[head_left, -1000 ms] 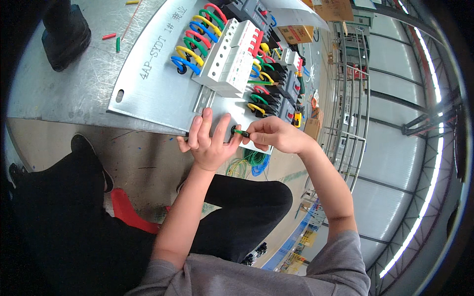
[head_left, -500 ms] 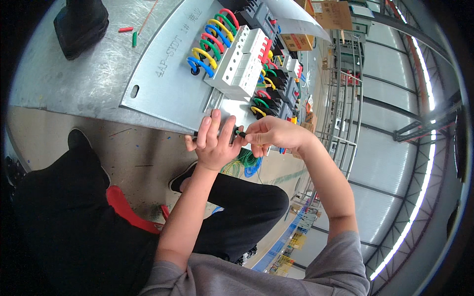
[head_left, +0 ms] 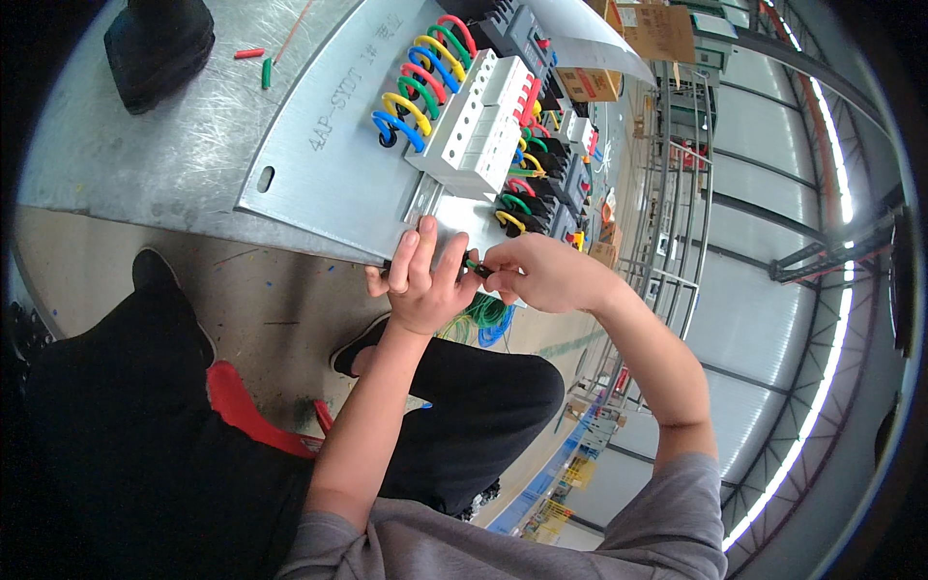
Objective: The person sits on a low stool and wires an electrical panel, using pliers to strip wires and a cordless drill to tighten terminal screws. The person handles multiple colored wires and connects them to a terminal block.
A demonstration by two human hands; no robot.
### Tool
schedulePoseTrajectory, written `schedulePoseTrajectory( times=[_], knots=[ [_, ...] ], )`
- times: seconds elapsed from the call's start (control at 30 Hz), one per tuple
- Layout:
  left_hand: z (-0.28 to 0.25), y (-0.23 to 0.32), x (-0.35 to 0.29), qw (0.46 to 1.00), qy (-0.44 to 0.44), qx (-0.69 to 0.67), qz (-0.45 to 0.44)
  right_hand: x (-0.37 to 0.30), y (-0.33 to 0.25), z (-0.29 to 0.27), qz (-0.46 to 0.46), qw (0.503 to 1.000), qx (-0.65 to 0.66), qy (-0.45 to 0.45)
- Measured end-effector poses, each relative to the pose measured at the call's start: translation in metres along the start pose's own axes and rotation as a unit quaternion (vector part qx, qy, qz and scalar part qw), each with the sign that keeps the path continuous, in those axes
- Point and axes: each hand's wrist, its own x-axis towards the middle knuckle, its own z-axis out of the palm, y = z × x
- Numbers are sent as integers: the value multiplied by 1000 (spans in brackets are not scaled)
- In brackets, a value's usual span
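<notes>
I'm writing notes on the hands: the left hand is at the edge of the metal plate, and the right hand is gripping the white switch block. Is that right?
Not quite: the head view shows the right hand pinching a small black piece, not the white switch block. The left hand is indeed at the edge of the metal plate.

1. An electrical assembly workshop in a large hall is shown.
2. Beyond the left hand [head_left: 422, 288], breakers [head_left: 478, 135] and coloured wires [head_left: 412, 138] are mounted on a metal plate [head_left: 319, 193].
3. To that hand's left, short coloured tubes [head_left: 249, 54] are scattered on a scratched metal bench [head_left: 116, 174].
4. Below the right hand [head_left: 556, 275], wire coils [head_left: 493, 314] are seen.
5. Past it, cardboard boxes [head_left: 657, 31], a metal frame [head_left: 666, 145] and steel beams [head_left: 807, 259] can be made out.
</notes>
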Motion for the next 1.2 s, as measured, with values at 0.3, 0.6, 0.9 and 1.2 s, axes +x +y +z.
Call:
schedulePoseTrajectory(
  times=[0.3, 0.6, 0.9, 1.2],
  knots=[
    [1, 1, 0, 1000, -4, -2, 5, 2, 26, 6, -131, 981, -122, 79],
    [-1, 0, 3, 1000, -7, -17, 4, 12, 46, 1, -174, 968, -152, 97],
    [-2, -1, 3, 1000, -9, -26, 5, 24, 68, 5, -233, 945, -181, 142],
    [2, -5, 5, 999, 21, 6, 23, 4, 51, 20, -175, 951, -175, 187]
  ],
)
